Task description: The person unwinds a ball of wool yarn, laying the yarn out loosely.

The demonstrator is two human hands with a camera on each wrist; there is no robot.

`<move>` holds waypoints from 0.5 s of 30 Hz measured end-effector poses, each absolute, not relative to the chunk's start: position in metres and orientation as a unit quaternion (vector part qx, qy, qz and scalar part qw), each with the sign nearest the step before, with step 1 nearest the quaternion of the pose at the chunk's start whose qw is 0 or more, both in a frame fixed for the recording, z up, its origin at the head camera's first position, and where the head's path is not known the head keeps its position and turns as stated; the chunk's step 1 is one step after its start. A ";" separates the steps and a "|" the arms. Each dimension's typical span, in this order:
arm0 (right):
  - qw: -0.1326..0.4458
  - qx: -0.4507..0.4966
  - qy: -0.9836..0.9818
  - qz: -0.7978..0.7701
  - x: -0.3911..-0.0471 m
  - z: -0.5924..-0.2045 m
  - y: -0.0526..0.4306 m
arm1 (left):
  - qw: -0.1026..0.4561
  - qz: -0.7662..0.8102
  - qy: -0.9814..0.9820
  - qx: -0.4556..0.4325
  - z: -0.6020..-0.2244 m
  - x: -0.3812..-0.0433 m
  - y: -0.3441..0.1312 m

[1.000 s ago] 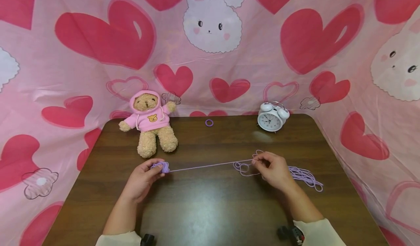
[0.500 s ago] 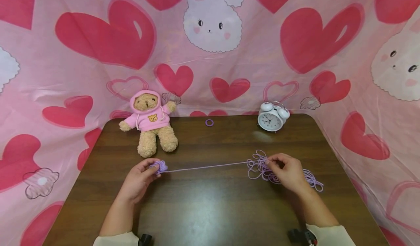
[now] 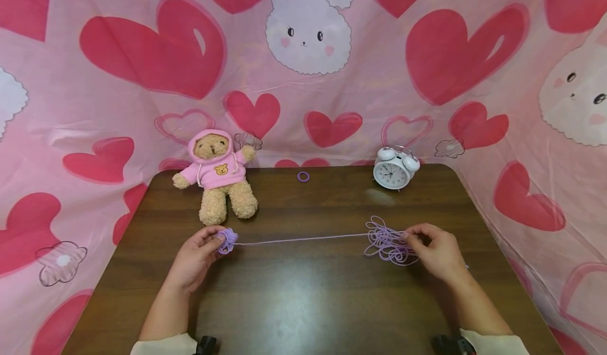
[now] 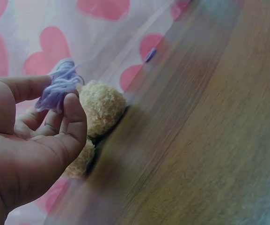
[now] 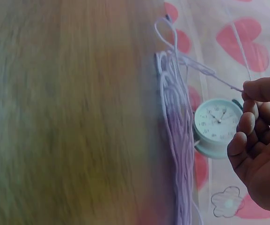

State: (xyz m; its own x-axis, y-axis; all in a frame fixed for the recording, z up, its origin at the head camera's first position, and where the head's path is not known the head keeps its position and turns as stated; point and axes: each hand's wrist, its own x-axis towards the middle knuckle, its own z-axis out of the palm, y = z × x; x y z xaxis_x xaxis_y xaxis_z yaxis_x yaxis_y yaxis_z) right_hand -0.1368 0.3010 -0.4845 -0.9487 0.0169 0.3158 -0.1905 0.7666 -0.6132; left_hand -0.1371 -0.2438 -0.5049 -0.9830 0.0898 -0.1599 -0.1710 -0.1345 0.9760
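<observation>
My left hand (image 3: 195,255) pinches a small wound bundle of lilac yarn (image 3: 228,240) between thumb and fingers, in front of the teddy bear. The left wrist view shows the same yarn bundle (image 4: 61,86) between the thumb and index finger. From it a single strand (image 3: 303,238) runs taut across to the right. My right hand (image 3: 438,250) pinches the yarn strand near the clock side. Loose loops of yarn (image 3: 386,242) lie on the table beside and partly behind that hand. In the right wrist view, thumb and index finger hold the strand in front of the loops (image 5: 178,122).
A teddy bear (image 3: 218,173) in a pink hoodie sits at the back left of the brown table (image 3: 303,302). A purple ring (image 3: 303,176) lies at the back middle. A white alarm clock (image 3: 392,169) stands at the back right. Heart-patterned cloth (image 3: 332,91) surrounds the table.
My right hand has moved rightward, with yarn loops showing more to its left. The left hand has shifted slightly left with the bundle, which has turned. The strand between the hands stays taut.
</observation>
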 end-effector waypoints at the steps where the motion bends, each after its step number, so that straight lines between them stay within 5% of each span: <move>1: 0.154 0.044 -0.928 0.335 -0.136 -0.484 0.303 | 0.084 0.753 0.652 -0.030 -0.505 -0.137 -0.245; 15: 0.175 0.014 -0.935 0.308 -0.125 -0.481 0.331 | 0.071 0.759 0.646 -0.039 -0.506 -0.135 -0.254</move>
State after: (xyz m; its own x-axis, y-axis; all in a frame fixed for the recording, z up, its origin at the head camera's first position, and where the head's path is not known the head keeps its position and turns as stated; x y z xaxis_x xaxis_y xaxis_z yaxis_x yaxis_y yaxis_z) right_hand -0.1248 0.3313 -0.4814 -0.9384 0.0818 0.3358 -0.1337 0.8100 -0.5710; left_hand -0.1346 -0.2543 -0.5061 -0.9869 0.0579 -0.1505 -0.1578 -0.1549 0.9752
